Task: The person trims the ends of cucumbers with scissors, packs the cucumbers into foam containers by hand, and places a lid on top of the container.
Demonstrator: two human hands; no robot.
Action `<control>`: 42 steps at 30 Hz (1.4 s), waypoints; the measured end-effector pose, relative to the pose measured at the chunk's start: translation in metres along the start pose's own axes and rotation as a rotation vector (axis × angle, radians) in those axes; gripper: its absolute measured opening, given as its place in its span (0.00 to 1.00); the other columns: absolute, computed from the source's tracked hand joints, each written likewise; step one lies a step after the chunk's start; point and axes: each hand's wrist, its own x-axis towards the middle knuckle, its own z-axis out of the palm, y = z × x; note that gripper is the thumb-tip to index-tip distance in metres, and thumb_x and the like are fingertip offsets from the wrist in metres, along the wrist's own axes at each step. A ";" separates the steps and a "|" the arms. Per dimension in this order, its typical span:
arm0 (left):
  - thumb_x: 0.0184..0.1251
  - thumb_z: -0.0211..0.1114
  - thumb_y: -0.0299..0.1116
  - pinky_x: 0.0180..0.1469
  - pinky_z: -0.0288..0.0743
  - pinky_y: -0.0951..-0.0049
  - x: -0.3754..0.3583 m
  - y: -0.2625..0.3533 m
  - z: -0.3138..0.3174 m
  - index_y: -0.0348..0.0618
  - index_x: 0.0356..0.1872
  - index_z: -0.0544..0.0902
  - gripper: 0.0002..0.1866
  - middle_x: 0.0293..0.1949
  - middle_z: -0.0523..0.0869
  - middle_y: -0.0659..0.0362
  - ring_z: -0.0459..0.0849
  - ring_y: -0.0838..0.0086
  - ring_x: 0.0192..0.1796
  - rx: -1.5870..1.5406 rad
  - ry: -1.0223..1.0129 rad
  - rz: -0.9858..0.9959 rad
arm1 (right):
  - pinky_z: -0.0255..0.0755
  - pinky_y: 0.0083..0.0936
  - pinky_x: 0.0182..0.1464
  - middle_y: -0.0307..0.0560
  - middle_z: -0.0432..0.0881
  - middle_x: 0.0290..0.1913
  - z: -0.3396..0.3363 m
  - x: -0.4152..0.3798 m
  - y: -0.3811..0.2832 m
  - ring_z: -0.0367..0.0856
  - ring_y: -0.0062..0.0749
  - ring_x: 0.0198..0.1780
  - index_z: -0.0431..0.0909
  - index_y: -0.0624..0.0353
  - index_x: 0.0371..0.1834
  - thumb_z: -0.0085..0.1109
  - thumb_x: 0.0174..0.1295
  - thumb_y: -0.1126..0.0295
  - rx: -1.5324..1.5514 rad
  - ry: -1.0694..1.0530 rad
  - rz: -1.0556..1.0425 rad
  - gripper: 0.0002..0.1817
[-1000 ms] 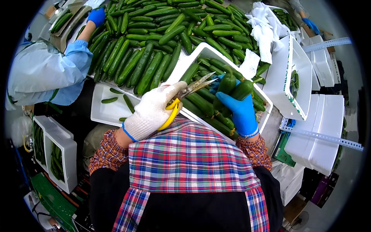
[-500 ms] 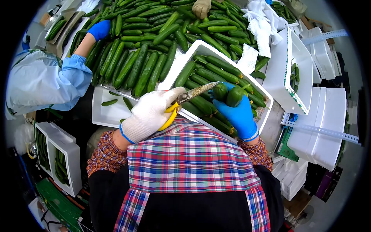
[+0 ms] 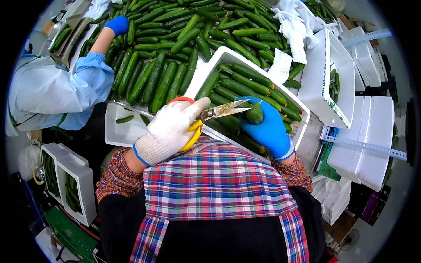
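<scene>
My left hand point(image 3: 169, 127), in a white knit glove, grips a pair of scissors point(image 3: 209, 115) with yellow and red handles. Their stained blades are spread apart and point right, the tips right at the end of a cucumber point(image 3: 254, 115). My right hand point(image 3: 268, 130), in a blue glove, is wrapped round that cucumber, its tip facing up towards me; the rest of it is hidden. Both hands are over the near side of a white foam box point(image 3: 226, 52) filled with rows of cucumbers point(image 3: 251, 75).
A big heap of cucumbers point(image 3: 166, 33) covers the table beyond. At left, another person's blue-gloved hand point(image 3: 117, 25) reaches into it. White cloth gloves point(image 3: 294, 30) lie at the heap's right. Foam boxes point(image 3: 322, 65) stand at right, with more point(image 3: 83, 175) at lower left.
The scissor blades have opened and come to the cucumber's end. Of two cucumber ends in my right hand, one now shows. The other person's hand has shifted slightly up and right.
</scene>
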 end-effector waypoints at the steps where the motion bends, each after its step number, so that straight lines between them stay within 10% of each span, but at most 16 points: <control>1: 0.58 0.66 0.27 0.40 0.78 0.57 0.000 0.000 -0.001 0.41 0.59 0.74 0.25 0.36 0.83 0.49 0.83 0.52 0.39 0.002 0.001 0.000 | 0.74 0.31 0.56 0.50 0.83 0.51 0.000 0.001 0.001 0.82 0.39 0.52 0.78 0.55 0.56 0.67 0.50 0.75 0.020 0.007 -0.005 0.26; 9: 0.57 0.67 0.27 0.38 0.79 0.61 0.003 -0.001 -0.006 0.42 0.57 0.76 0.23 0.33 0.84 0.51 0.85 0.55 0.37 -0.044 -0.085 -0.009 | 0.75 0.36 0.56 0.56 0.82 0.52 -0.002 0.008 -0.008 0.81 0.50 0.54 0.78 0.54 0.57 0.67 0.47 0.71 0.037 -0.074 -0.042 0.28; 18: 0.60 0.66 0.29 0.38 0.79 0.62 -0.005 -0.009 0.002 0.43 0.58 0.74 0.23 0.35 0.84 0.50 0.84 0.56 0.37 -0.233 0.109 -0.006 | 0.75 0.28 0.55 0.50 0.84 0.48 -0.015 0.018 -0.021 0.83 0.32 0.49 0.77 0.61 0.56 0.69 0.51 0.71 0.058 -0.136 0.080 0.26; 24: 0.60 0.70 0.29 0.40 0.76 0.78 -0.020 -0.013 0.019 0.32 0.56 0.78 0.23 0.34 0.84 0.55 0.83 0.78 0.35 -0.507 0.153 -0.237 | 0.77 0.38 0.56 0.49 0.79 0.47 -0.010 0.085 -0.007 0.80 0.37 0.49 0.70 0.64 0.61 0.56 0.63 0.67 1.476 -0.530 0.357 0.24; 33: 0.66 0.64 0.24 0.41 0.71 0.84 -0.039 -0.016 0.034 0.29 0.62 0.72 0.24 0.34 0.79 0.64 0.75 0.85 0.35 -1.083 0.202 -0.451 | 0.67 0.55 0.66 0.58 0.77 0.55 0.002 0.298 0.057 0.74 0.54 0.60 0.71 0.64 0.56 0.55 0.66 0.68 1.834 -0.053 0.413 0.18; 38: 0.64 0.64 0.20 0.42 0.70 0.83 -0.040 -0.016 0.030 0.29 0.62 0.71 0.25 0.36 0.81 0.63 0.78 0.83 0.36 -1.144 0.215 -0.589 | 0.72 0.51 0.63 0.62 0.72 0.63 -0.018 0.303 0.048 0.71 0.58 0.65 0.67 0.65 0.63 0.46 0.71 0.68 1.470 0.100 0.133 0.20; 42: 0.64 0.65 0.22 0.44 0.70 0.84 -0.037 -0.013 0.028 0.29 0.61 0.72 0.25 0.36 0.81 0.64 0.78 0.84 0.37 -1.235 0.239 -0.617 | 0.79 0.23 0.40 0.43 0.85 0.37 -0.044 0.245 0.043 0.84 0.25 0.36 0.83 0.60 0.49 0.53 0.68 0.64 0.717 -0.216 0.054 0.15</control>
